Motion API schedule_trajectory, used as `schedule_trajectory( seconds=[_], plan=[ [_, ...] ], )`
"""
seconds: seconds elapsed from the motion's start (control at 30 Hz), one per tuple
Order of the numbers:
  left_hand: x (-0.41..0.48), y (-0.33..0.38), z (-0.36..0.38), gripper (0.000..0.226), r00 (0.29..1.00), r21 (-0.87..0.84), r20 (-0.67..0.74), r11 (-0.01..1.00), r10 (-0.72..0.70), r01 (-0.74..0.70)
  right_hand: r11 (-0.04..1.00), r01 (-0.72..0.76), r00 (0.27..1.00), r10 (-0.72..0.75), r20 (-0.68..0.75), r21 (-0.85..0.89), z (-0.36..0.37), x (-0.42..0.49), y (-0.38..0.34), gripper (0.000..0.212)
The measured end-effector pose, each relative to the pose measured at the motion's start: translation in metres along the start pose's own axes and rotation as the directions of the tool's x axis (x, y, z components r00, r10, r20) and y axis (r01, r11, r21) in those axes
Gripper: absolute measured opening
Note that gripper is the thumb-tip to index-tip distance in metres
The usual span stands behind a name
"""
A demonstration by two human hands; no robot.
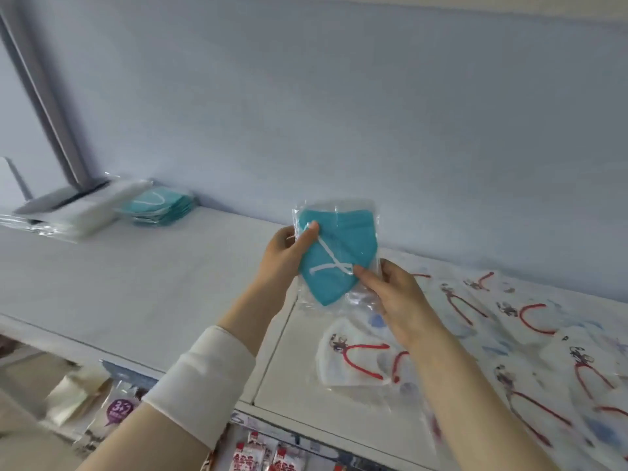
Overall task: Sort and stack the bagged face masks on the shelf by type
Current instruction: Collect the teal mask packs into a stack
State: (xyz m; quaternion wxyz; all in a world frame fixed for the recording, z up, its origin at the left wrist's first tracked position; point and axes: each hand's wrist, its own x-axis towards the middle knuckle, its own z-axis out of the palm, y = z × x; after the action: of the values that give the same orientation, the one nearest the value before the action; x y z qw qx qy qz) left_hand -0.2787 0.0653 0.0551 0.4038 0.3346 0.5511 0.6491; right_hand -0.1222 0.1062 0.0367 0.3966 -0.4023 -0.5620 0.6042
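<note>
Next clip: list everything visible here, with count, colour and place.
held bagged mask: one, teal in a clear bag, above the shelf
teal mask stack: one, teal, shelf's far left by the wall
white bagged stack: one, white, left of the teal mask stack
red-looped masks: several, count unclear, white, spread over the shelf's right part
shelf: one, white, across the view
wall: one, pale blue, behind the shelf
packets: several, red and white, below the shelf's front edge
sleeve: one, white, left forearm
left hand: one, grips the bag's left edge
right hand: one, pinches the bag's lower right corner
</note>
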Motion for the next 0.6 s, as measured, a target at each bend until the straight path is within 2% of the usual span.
schedule_trajectory(
  seconds=[0.13,0.3,0.4,0.53,0.6],
  plan=[
    [0.031,0.006,-0.110,0.024,0.996,0.042,-0.092,0.999,0.007,-0.003,0.999,-0.038,0.998,0.039,0.055,-0.014,0.104,0.020,0.017,0.013],
    [0.074,0.006,-0.225,0.012,0.977,0.031,-0.168,0.990,-0.128,0.135,0.988,-0.150,0.985,0.152,0.077,-0.032,0.221,0.041,0.039,0.017],
    [0.099,0.013,-0.263,0.017,0.976,-0.020,-0.137,0.986,-0.169,0.168,0.980,-0.196,0.978,0.194,0.081,0.014,0.258,0.058,0.040,0.012],
    [0.125,0.021,-0.295,0.027,0.975,-0.075,-0.019,0.972,-0.223,0.221,0.977,-0.203,0.979,0.201,0.033,0.061,0.285,0.083,0.039,0.006],
    [0.138,0.024,-0.310,0.024,0.973,-0.064,0.026,0.970,-0.231,0.233,0.977,-0.205,0.979,0.204,0.026,0.060,0.296,0.097,0.041,0.007]
  ],
)
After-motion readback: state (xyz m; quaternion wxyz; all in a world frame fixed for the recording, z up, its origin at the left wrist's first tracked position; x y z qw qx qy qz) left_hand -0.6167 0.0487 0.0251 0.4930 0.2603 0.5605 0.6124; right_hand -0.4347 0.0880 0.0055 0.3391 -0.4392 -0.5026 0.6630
